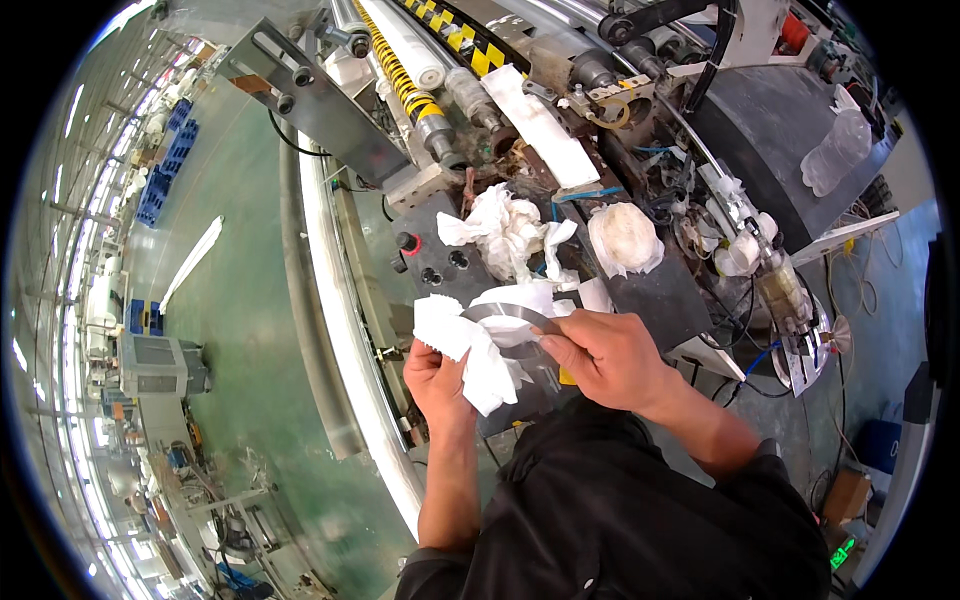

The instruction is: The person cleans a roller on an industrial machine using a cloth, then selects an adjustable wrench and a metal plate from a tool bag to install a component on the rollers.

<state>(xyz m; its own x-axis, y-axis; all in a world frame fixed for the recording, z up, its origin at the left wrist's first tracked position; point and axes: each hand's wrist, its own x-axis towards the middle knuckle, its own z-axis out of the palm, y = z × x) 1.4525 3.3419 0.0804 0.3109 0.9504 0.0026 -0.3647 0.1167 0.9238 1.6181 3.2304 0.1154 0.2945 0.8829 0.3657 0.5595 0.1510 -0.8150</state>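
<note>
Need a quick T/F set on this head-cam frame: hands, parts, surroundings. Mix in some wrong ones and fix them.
1. The left hand holds a white wipe. True.
2. The right hand is empty. False: it grips a grey ring.
3. A black knob with a red collar stands left of the crumpled white wad. True.
4. The round white pad lies left of that wad. False: it lies to the right.
5. The floor on the picture's left side is bright red. False: it is green.
</note>
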